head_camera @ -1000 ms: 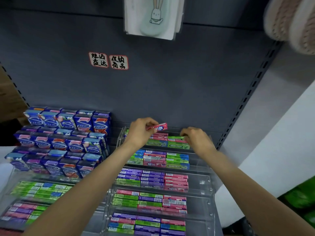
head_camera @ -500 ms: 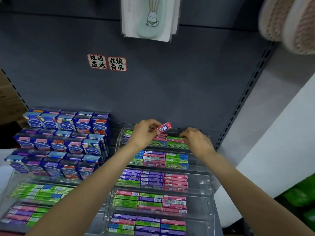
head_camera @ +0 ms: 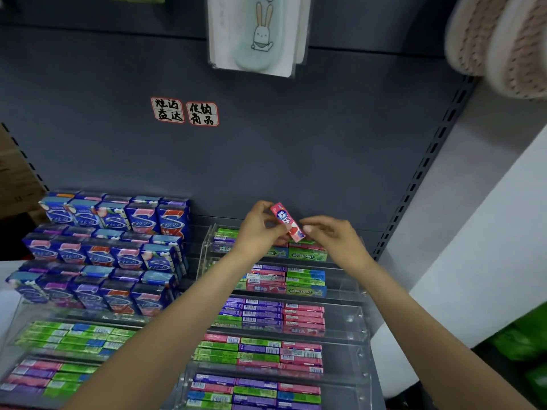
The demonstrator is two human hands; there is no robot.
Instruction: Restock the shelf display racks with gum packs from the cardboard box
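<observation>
We see the left hand point(head_camera: 260, 229) pinching a red-and-pink gum pack point(head_camera: 286, 221) between thumb and fingertips, its white Chinese brand characters on a blue patch facing us. The pack is tilted, its upper end up and to the left, its lower end down toward the right hand point(head_camera: 334, 241). That hand's fingers are curled, and its thumb tip meets the lower end of the pack; we cannot tell whether it truly grips it. A second ago the pack lay nearly level in the left hand's grip and the right hand rested apart on the rack's top tier; now the pack is raised and turned steeply, and the right hand has come in to it.

Just below both hands stands the clear tiered display rack point(head_camera: 358, 318), its top tier showing green packs marked DOUBLEMINT point(head_camera: 306, 255); lower tiers hold purple, pink, green and blue packs with barcodes. To the left of the left hand are stacked blue gum boxes point(head_camera: 112, 247) with a large S. Above the hands, on the grey shelf back panel point(head_camera: 296, 161), sit two red-edged handwritten Chinese labels point(head_camera: 185, 111), and higher up hangs a packet with a rabbit drawing point(head_camera: 257, 34). Our forearms cover part of the lower tiers.
</observation>
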